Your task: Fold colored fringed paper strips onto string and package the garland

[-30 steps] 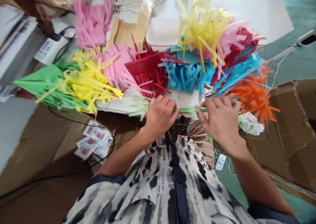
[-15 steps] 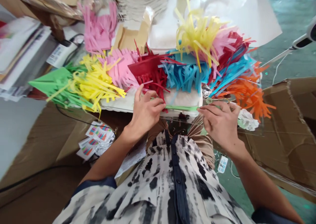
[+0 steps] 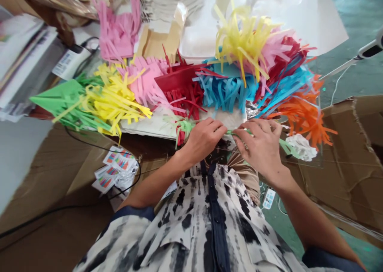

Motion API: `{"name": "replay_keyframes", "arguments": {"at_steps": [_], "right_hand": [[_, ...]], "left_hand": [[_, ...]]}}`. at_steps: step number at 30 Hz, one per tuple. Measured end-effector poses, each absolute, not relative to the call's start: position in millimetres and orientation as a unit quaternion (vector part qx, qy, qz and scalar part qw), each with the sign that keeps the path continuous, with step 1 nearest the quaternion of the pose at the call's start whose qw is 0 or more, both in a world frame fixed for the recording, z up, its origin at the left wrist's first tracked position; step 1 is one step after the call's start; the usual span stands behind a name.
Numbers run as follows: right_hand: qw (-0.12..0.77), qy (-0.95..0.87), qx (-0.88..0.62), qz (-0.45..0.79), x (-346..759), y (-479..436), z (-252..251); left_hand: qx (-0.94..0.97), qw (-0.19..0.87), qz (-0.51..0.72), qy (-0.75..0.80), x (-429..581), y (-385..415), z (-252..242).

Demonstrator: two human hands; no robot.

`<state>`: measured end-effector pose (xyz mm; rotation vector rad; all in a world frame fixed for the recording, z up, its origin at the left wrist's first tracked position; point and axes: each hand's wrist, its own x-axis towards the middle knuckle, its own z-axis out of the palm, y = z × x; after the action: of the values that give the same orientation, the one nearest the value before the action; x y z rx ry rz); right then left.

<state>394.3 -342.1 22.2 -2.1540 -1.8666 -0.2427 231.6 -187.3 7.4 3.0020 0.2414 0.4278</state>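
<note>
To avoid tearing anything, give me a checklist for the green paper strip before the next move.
1. Left hand grips the green paper strip: ok.
2. Right hand grips the same strip: ok.
3. Fringed end stands free of the red fringed paper: not ok, its strands lie against the red.
4. Right end stands clear of the crumpled white paper: not ok, it reaches the paper.
5. Strip undamaged under the fingers: cannot tell, the hands hide it.
</note>
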Motion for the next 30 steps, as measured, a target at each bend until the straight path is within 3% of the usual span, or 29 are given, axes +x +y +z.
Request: {"name": "replay_keyframes", "arguments": {"at_steps": [9,17,24,30], "right_hand": [[0.131,-0.613,-0.778,-0.037,400.4,-336.3,19.1],[0.140,-0.572,-0.805,-0.070,401.5,-333.4,13.3],[0.151,-0.634,-0.754,-0.082,394.1,-336.2,19.6],[0.133,-0.653,-0.737,-0.113,377.1,-344.3,21.3]], "left_hand": [[0.977,0.092,0.137,0.137,230.4,-183.0,12.1],[0.961,0.103,0.130,0.223,225.4,-176.4,20.6],[0.975,0.070,0.189,0.093,223.9,-183.8,8.6],[0.978,0.066,0.187,0.070,210.1,-200.1,7.8]]}}
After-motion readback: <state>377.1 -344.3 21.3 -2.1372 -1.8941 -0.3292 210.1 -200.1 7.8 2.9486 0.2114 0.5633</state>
